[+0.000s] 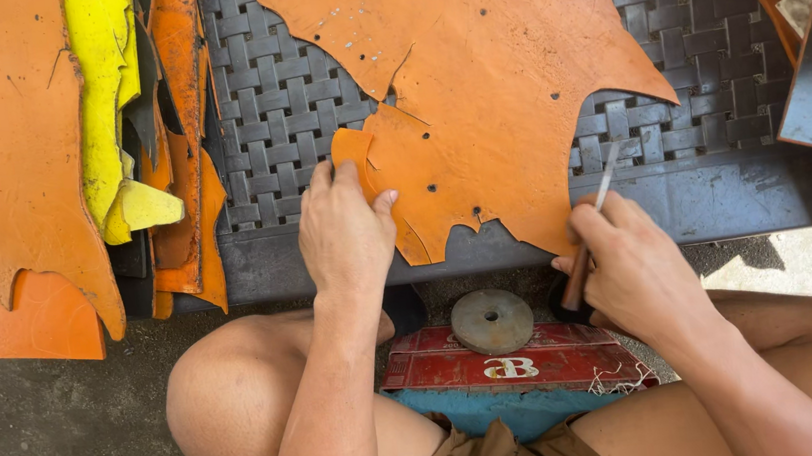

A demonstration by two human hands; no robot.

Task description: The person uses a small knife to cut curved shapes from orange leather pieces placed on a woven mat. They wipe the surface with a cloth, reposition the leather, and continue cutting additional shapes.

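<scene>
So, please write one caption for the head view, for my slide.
Left hand presses orange leather on a woven bench; right hand holds a thin tool.

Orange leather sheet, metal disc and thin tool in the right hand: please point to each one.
Orange leather sheet (489, 58), head view, middle of its surface.
Metal disc (492, 320), head view, flat top.
Thin tool (607, 177), head view, pale shaft above right hand (632, 270).

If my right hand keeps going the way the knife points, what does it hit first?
The right hand holds a knife whose blade points up and slightly right. Its tip already seems to be at the lower edge of the orange leather, so that probably comes first, though depth is unclear; the woven mat lies beyond.
</scene>
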